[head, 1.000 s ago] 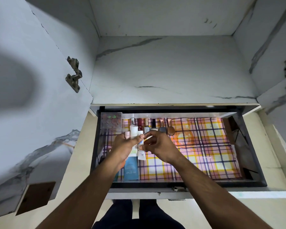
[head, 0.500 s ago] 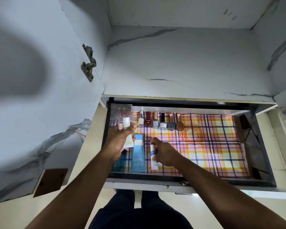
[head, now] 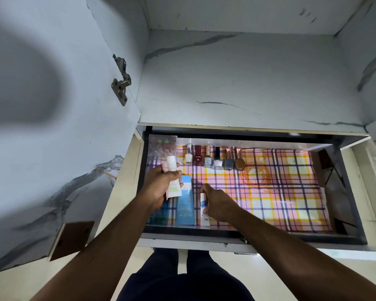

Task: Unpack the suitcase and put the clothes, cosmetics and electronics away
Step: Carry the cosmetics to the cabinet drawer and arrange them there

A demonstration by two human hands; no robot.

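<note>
Drawer (head: 347, 192): pulled out below a marble-patterned cabinet, dark-framed, floor lined with a plaid sheet (head: 280, 192) in pink, yellow and purple.
Left hand (head: 161, 185): at about 9 o'clock in the drawer, raised above the lining, fingers and thumb curled round a white tube.
White tube (head: 173, 181): white cap, pale body with green print near the lower end; long axis near upright in the view, cap toward 12 o'clock, crimped end toward 6 o'clock.
Right hand (head: 218, 205): just right of the left, at about 7 o'clock in the drawer, thumb and fingers pinching a slim tube.
Slim tube (head: 204, 210): white with blue print, narrow; lower end at the front edge of the lining, long axis running 12 to 6 o'clock, upper end hidden by the thumb.
Blue tube (head: 185, 205): flat on the lining between the two hands, light blue with a paler band at the far end, long axis 12 to 6 o'clock, just beside the slim tube.
Teal item (head: 159, 213): at the drawer's near left corner, mostly covered by the left wrist; kind not readable.
Nail polish bottles (head: 213, 159): six upright in a row along the back wall at 11 to 12 o'clock, white, dark red, pale grey, white with black cap, grey-blue, brown.
Clear case (head: 163, 146): at the far left corner, 10 o'clock, round pieces inside, blurred.
Hinge (head: 121, 81): metal, on the open left cabinet door.
</note>
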